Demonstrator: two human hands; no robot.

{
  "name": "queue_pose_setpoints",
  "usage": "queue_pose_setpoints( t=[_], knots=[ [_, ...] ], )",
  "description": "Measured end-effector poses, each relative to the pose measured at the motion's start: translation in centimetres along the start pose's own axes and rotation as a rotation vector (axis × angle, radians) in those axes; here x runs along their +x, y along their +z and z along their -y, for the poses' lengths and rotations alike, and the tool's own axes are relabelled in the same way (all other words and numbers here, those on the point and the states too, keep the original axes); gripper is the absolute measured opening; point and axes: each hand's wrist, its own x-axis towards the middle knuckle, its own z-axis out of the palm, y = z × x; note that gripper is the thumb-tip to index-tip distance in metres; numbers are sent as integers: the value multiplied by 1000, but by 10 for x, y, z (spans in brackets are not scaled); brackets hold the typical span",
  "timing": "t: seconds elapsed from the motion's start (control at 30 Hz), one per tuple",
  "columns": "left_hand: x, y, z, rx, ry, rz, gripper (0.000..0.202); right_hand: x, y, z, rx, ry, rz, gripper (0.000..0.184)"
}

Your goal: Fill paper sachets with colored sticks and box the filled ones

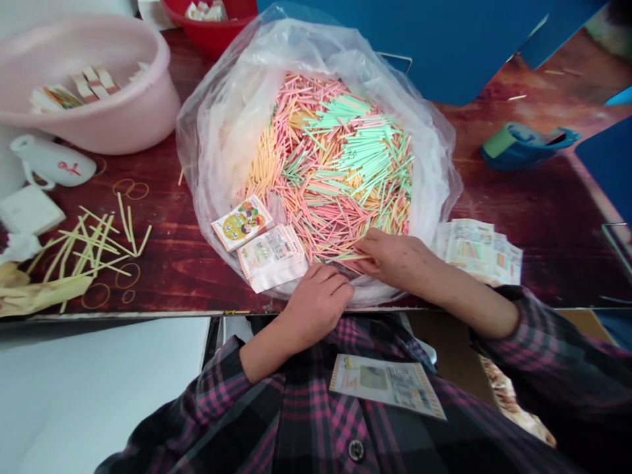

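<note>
Coloured sticks (336, 164): a deep heap of pink, green, yellow and orange ones fills the clear plastic bag (212, 131), which stands open on the bench (168, 263) directly in front of the person.
Step in hand: by the look of it, gathering a small bunch from the near edge of the heap; only a few sticks are in the grip so far.
Right hand (395, 260): rests on the near right part of the heap, thumb and fingers pinched on a few sticks that point leftwards.
Left hand (316, 299): just beside the right one, at the bag's near rim, with the fingers curled under in a loose fist; I cannot tell whether anything is inside it.
Sticks to hands: the heap touches the right hand and spreads away from both; the left hand sits at its very edge.
Next move calls for: in my judgement, a firm pinch so the stick ends stay level, and a clean lift that drags neither neighbouring sticks nor the bag's film.
Printed packets (241, 222): two lie on the bag's near left side, just left of the left hand.
Around: a flat packet stack (476, 247) lies right of the bag, near the right forearm; loose yellow sticks (89, 243) lie well apart to the left, and a pink basin (123, 112) stands behind them.
</note>
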Motion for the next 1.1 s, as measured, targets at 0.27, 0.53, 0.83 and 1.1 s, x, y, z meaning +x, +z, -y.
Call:
queue_pose_setpoints(
  t=[0.27, 0.53, 0.83, 1.1],
  knots=[
    [4, -22, -2, -329, -127, -3, 19, 9, -5, 11, -77, -73, 42, 20],
    [16, -86, -37, -1224, 296, 478, 30, 15, 7, 9, -26, -164, 17, 26],
    [15, -66, -46, -1094, 258, 554, 24, 19, 5, -12, 1046, 10, 37, 41],
    [8, -67, -45, -1000, -12, 390, 19, 19, 19, -7, 1423, -7, -95, 42]
  ],
)
